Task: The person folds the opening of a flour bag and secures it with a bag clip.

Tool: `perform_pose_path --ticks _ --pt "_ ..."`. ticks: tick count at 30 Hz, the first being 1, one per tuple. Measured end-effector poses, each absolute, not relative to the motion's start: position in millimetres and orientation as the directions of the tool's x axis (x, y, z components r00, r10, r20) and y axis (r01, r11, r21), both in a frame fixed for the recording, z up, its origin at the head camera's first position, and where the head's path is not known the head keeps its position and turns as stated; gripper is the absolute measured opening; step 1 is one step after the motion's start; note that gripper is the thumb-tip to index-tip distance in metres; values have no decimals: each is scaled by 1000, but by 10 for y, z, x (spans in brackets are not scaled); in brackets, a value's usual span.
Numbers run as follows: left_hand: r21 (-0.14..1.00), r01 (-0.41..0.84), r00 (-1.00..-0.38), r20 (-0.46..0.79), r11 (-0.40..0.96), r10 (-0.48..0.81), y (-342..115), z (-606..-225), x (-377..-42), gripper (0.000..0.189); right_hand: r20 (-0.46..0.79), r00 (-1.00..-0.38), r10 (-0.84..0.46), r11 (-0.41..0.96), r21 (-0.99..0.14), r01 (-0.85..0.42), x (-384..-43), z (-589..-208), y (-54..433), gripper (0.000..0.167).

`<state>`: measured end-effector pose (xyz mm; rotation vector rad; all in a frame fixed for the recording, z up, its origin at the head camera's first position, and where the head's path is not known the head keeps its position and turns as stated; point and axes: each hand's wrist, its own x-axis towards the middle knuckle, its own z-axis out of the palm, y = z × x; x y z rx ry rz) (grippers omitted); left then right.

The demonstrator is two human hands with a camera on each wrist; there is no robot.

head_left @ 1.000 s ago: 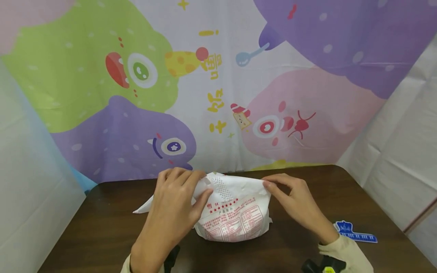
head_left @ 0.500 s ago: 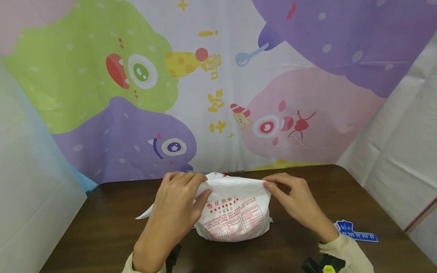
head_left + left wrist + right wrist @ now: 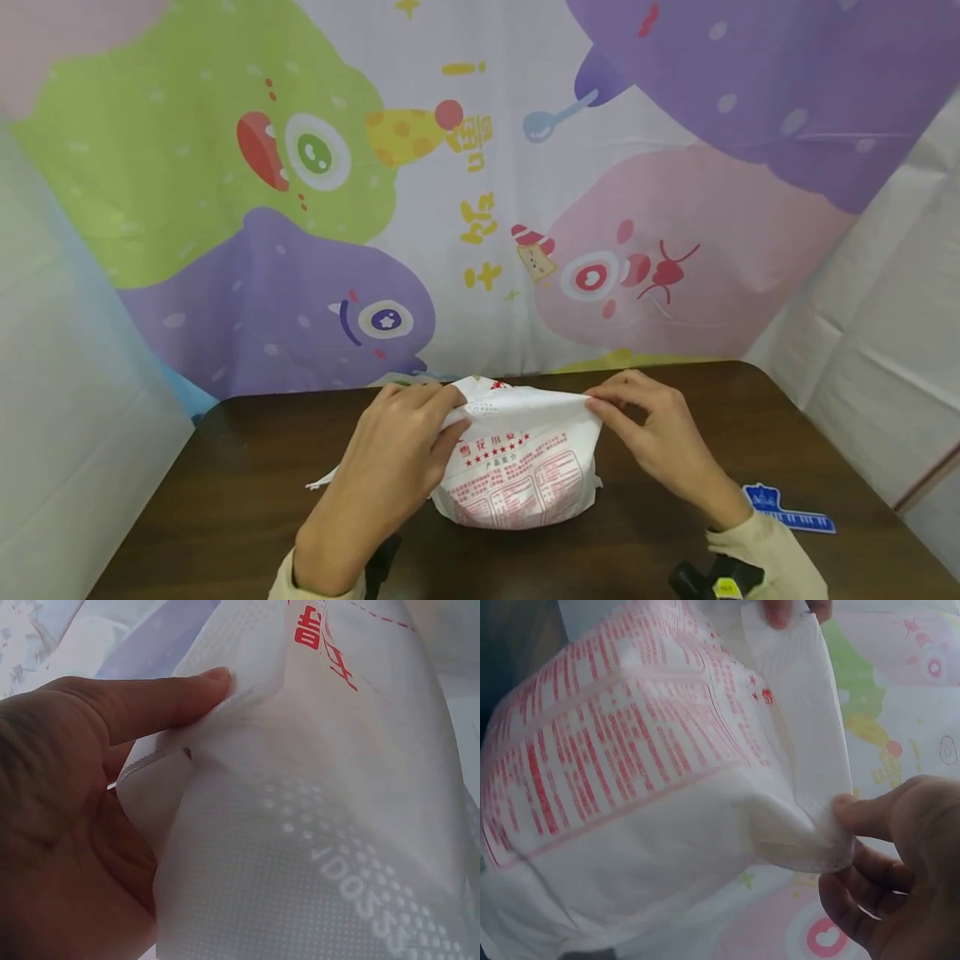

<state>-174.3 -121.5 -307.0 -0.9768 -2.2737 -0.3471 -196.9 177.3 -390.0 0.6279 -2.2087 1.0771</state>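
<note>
A plump white bag (image 3: 517,492) with red printed lettering stands on the dark wooden table between both hands. Its upper edge is folded over, and embossed dots and letters show on the white material in the left wrist view. My left hand (image 3: 401,450) pinches the left part of the folded top between thumb and fingers; a white corner pokes out beyond that hand. At the opposite top corner, my right hand (image 3: 663,437) pinches the fold between thumb and fingertips, clearly seen in the right wrist view. The bag's contents are hidden.
A flat blue clip-shaped piece (image 3: 787,510) with a piano-key print lies on the table (image 3: 225,492) near the right sleeve. Behind the table hangs a cartoon-printed cloth (image 3: 480,333), with white cloth walls at both sides.
The bag's top edge has been folded further, so less of the embossed strip shows and more red lettering is visible. The loose corner at left has dropped and drawn in behind my left hand.
</note>
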Motion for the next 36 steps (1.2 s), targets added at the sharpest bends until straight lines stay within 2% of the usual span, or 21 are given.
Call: perform_pose_path --ticks 9,18,28,36 --pt "2 748 -523 618 664 587 -1248 -3039 -1749 20 714 -670 -203 526 -498 -690 -1974 -3905 1817 21" --pt "-6 777 -481 639 629 600 -1240 -3076 -1751 18 760 -612 -220 535 -430 -727 -1915 -3950 1876 26" --pt "-28 746 -497 641 666 584 -1199 -3062 -1760 17 733 -645 -218 571 -440 -693 -1926 -3915 1815 26" --pt "-78 693 -505 657 717 560 -1202 -3034 -1678 27 651 -669 -360 592 -395 -702 -1910 -3664 1528 31"
